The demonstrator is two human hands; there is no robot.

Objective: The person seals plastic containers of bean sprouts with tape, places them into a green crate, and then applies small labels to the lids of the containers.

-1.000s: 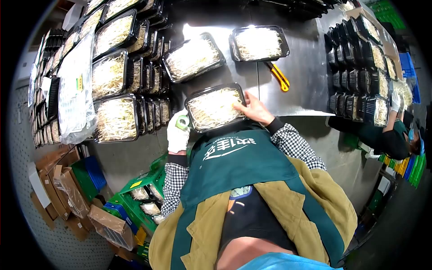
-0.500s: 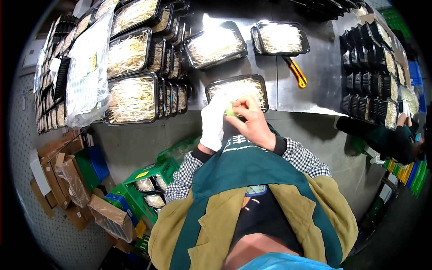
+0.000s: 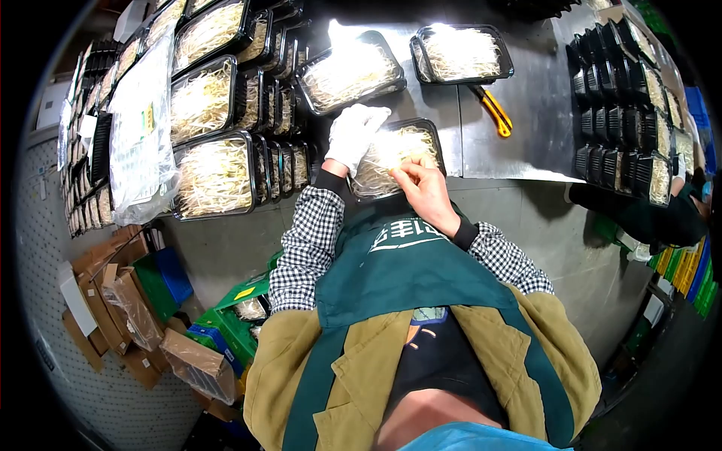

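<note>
My left hand [image 3: 356, 137], in a white glove, reaches over the left edge of a black tray of bean sprouts [image 3: 416, 137] at the table's front edge. Glare and the glove's whiteness hide what its fingers do. Bare and closed, my right hand [image 3: 416, 180] pinches something too small to make out above the tray's lower right part. Behind my left hand lies another sprout tray [image 3: 347, 71], slightly turned. A further one [image 3: 462, 56] rests at the back, with an orange-yellow cutter [image 3: 492, 111] just in front of it.
Stacked sprout trays [image 3: 214, 173] and a clear plastic bag [image 3: 143, 128] fill the table's left side. More stacks [image 3: 620, 150] stand at the right, with a person [image 3: 647, 214] beside them. Green crates [image 3: 244, 293] and cardboard boxes [image 3: 105, 301] are on the floor at left.
My hands have moved apart; the left went up and left, the right stayed low over the tray. The light-green thing between them no longer shows.
</note>
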